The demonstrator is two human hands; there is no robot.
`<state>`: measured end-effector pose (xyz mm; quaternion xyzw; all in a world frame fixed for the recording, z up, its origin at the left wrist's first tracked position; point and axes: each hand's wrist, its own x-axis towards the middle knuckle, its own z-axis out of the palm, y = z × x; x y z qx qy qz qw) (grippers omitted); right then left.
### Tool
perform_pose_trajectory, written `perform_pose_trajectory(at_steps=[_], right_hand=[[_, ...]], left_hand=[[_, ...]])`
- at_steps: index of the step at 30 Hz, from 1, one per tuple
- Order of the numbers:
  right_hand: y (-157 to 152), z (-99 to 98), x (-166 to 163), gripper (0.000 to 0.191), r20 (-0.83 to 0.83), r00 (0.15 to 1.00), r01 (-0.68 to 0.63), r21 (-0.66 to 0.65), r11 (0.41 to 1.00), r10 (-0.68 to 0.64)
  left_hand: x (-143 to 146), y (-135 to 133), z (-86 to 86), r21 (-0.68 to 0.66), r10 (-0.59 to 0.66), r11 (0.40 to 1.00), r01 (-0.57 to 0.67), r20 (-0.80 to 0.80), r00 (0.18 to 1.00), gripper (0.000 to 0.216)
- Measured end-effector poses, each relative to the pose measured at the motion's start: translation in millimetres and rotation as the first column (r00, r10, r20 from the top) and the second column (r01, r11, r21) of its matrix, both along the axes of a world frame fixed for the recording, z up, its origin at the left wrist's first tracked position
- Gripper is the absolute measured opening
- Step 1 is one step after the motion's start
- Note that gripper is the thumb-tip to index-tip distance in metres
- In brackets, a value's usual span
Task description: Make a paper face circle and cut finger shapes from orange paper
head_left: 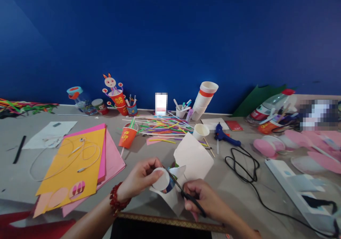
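My left hand (147,177), with a red bead bracelet at its wrist, pinches a round white piece of paper (161,180) between thumb and fingers. My right hand (201,198) grips black-handled scissors (190,198), their blades lying along the right edge of the round piece. Below and between the hands hangs white paper (170,199), with a printed blue patch partly showing. Behind the scissors a larger white sheet (197,157) lies on the table. Whether the blades touch the paper I cannot tell.
Colourful pipe cleaners (165,127) lie ahead, near an orange paper cup (128,136) and stacked white cups (204,100). A blue glue gun (225,136) and its black cord are on the right. Yellow paper (71,161) with a white cable lies left.
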<state>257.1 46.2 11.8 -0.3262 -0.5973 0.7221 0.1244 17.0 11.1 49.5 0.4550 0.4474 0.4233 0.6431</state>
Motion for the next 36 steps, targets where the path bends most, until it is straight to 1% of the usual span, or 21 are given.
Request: perform_pose_trajectory(at_steps=[8,20,23,26,29,30,32,34,36], right_hand=[[-0.2,-0.9,-0.9,0.059,-0.006,1.000,-0.005,-0.023,1.000,0.004],[0.9,0.2,-7.0,0.061,0.037,0.999,0.033,0.082,0.996,-0.037],[-0.5,2.4,-7.4,0.060,0.042,0.999,0.031,0.072,0.997,-0.034],[-3.5,3.8,-3.6,0.058,0.008,0.998,0.059,0.033,0.998,-0.059],[-4.4,3.8,2.9,0.057,-0.092,0.985,0.153,0.076,0.985,-0.146],[-4.1,3.3,4.6,0.056,-0.118,0.976,0.197,0.106,0.975,-0.184],[-3.3,1.1,6.4,0.053,-0.143,0.958,0.273,0.170,0.947,-0.250],[-3.3,-2.5,5.0,0.051,-0.144,0.950,0.303,0.225,0.926,-0.276],[-4.5,-6.7,0.8,0.050,-0.146,0.949,0.309,0.277,0.910,-0.278]], left_hand=[[-0.4,0.6,2.0,0.011,0.002,1.000,-0.002,0.002,1.000,0.035],[-7.6,1.0,-7.7,0.003,0.011,1.000,-0.011,-0.040,0.999,0.034],[-13.1,2.0,-10.5,0.036,0.046,0.998,-0.043,-0.097,0.994,0.033],[-20.6,2.5,-13.0,0.073,0.100,0.993,-0.090,-0.150,0.984,0.031],[-30.3,3.2,-13.0,0.111,0.123,0.988,-0.105,-0.166,0.978,0.027],[-34.0,3.5,-12.1,0.133,0.110,0.987,-0.087,-0.174,0.979,0.025],[-41.3,4.3,-8.8,0.174,0.038,0.985,-0.005,-0.187,0.982,0.021],[-47.3,5.2,-4.1,0.204,-0.044,0.976,0.077,-0.161,0.986,0.017],[-50.1,6.5,0.8,0.231,-0.105,0.965,0.124,-0.091,0.990,0.014]])
